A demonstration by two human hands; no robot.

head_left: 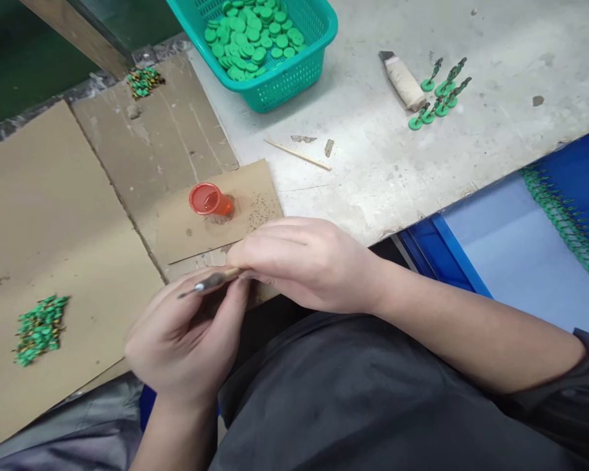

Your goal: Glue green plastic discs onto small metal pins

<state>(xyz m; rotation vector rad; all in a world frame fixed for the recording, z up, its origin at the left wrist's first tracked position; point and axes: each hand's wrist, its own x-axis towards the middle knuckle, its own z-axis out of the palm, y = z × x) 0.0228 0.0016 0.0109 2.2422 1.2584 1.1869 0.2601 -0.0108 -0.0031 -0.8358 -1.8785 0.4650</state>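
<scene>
My right hand (307, 261) is closed in a pinch around a slim wooden-handled tool (214, 281). Its front part is dark, with a whitish spot and a thin point directed to the left; I cannot tell whether it is a brush or a needle. Just below and to the left, my left hand (186, 333) is curled with thumb and fingers drawn together, the fingertips close to my right hand. Whatever it holds, if anything, is hidden. Beyond the hands, a red cup (220, 204) of liquid stands on a piece of cardboard (248, 180).
Green discs (248, 36) lie in a teal basket (285, 88). Small green-based figures (442, 98) stand beside a wrapped blade (402, 82). A thin stick (299, 156) rests nearer. Small green-and-yellow pieces (42, 329) lie left; another pile (144, 82) lies farther back. A blue bin (436, 255) is right.
</scene>
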